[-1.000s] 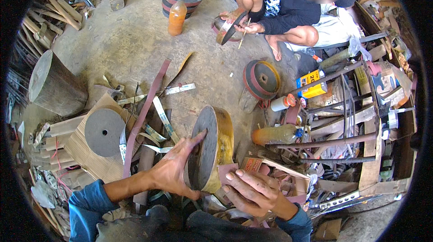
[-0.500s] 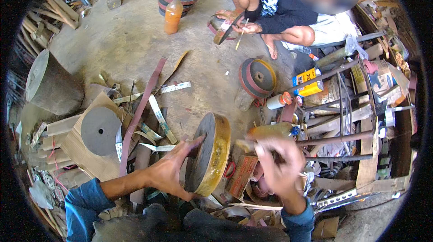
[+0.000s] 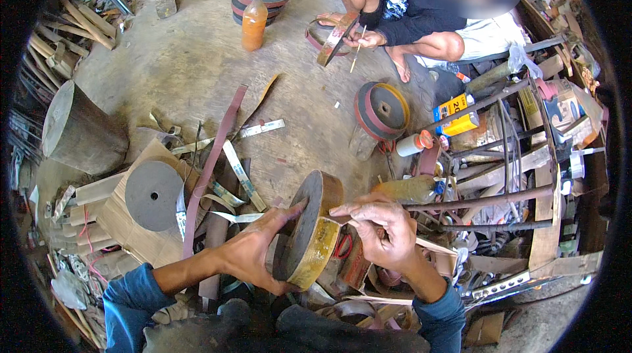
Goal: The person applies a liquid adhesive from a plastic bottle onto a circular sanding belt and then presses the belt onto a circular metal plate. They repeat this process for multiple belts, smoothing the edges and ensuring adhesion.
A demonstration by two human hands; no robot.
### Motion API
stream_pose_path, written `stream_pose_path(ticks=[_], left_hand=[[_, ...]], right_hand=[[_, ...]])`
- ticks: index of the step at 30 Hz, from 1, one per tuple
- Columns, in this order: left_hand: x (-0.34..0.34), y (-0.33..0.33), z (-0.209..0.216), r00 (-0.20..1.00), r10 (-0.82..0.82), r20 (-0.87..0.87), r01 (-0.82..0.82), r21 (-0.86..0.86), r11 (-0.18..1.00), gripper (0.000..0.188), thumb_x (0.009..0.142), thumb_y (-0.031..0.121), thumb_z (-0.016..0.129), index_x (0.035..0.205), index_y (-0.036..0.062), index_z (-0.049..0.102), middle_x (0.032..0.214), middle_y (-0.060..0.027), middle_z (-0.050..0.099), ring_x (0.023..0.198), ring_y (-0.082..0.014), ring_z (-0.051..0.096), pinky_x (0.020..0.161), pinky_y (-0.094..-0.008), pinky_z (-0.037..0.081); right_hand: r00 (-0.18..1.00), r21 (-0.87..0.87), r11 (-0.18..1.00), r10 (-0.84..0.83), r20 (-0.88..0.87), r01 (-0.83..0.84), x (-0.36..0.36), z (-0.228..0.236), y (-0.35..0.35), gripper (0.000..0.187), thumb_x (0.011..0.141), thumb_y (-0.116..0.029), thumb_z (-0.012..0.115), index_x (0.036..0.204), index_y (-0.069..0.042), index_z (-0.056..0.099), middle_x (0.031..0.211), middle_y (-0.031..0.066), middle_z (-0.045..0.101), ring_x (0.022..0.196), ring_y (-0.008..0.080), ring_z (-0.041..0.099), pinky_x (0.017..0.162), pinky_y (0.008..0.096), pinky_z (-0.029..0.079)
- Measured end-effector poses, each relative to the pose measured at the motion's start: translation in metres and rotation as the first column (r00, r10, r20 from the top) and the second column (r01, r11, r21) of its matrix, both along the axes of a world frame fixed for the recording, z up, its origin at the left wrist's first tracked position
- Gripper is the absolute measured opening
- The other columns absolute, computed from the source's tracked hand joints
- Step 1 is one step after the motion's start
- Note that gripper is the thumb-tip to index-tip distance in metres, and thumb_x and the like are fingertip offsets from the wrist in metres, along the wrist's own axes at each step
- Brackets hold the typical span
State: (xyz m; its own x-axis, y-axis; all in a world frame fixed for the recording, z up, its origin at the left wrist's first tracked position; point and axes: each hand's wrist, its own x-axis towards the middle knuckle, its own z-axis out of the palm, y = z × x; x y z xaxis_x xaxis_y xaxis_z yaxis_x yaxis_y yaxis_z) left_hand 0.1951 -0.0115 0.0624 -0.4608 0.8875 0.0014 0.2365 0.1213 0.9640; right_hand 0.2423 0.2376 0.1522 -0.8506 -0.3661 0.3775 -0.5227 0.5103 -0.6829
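Note:
My left hand (image 3: pixel 253 251) is closed around a thick grey wheel (image 3: pixel 303 225), its thumb on the flat face and its fingers at the lower edge. The wheel stands tilted on edge, and its broad rim is yellowish brown and glossy, as if wet. At the right side of that rim is my right hand (image 3: pixel 385 228), index finger reaching onto it and the other fingers curled in. A thin pale edge runs from the rim toward these fingertips; what they pinch is too small to make out.
Across from me a seated person (image 3: pixel 415 7) holds a similar wheel (image 3: pixel 337 38) and a thin stick. Around lie another grey wheel (image 3: pixel 155 195), a reddish strip (image 3: pixel 214 162), an orange bottle (image 3: pixel 254 23), a yellow-blue can (image 3: pixel 454 116) and a metal frame (image 3: pixel 487 198).
My right hand, blurred and farther right before, has come left and down to the wheel's rim. My left hand keeps its hold on the wheel. The whole view has shifted slightly.

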Motion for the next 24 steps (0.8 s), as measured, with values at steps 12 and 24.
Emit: stream_pose_path(ticks=[12, 24], left_hand=[[-0.0015, 0.0017, 0.0039, 0.999, -0.036, -0.028, 0.035, -0.023, 0.999, 0.134, 0.054, 0.042, 0.09, 0.155, 0.0039, 0.012, 0.152, -0.0335, 0.028, 0.143, -0.0562, 0.019, 0.12, -0.0537, 0.021], [-0.0031, 0.0061, 0.0072, 0.999, 0.038, -0.036, -0.041, -0.08, 0.996, 0.133, 0.054, 0.046, 0.089, 0.155, 0.0023, 0.014, 0.148, -0.0374, 0.033, 0.139, -0.0562, 0.029, 0.119, -0.0503, 0.025]], right_hand=[[0.972, -0.016, 0.972, -0.236, -0.006, 0.236, -0.0048, 0.0103, -0.0014, 0.017, 0.088, 0.008, 0.063, 0.104, 0.0, 0.065, 0.099, 0.015, 0.073, 0.088, 0.0267, 0.072, 0.076, 0.0342, 0.057], [0.97, 0.078, 0.972, -0.214, -0.115, 0.223, 0.0008, 0.0048, -0.0043, 0.029, 0.082, 0.012, 0.066, 0.107, -0.002, 0.063, 0.106, 0.0144, 0.073, 0.087, 0.0286, 0.07, 0.074, 0.0365, 0.056]])
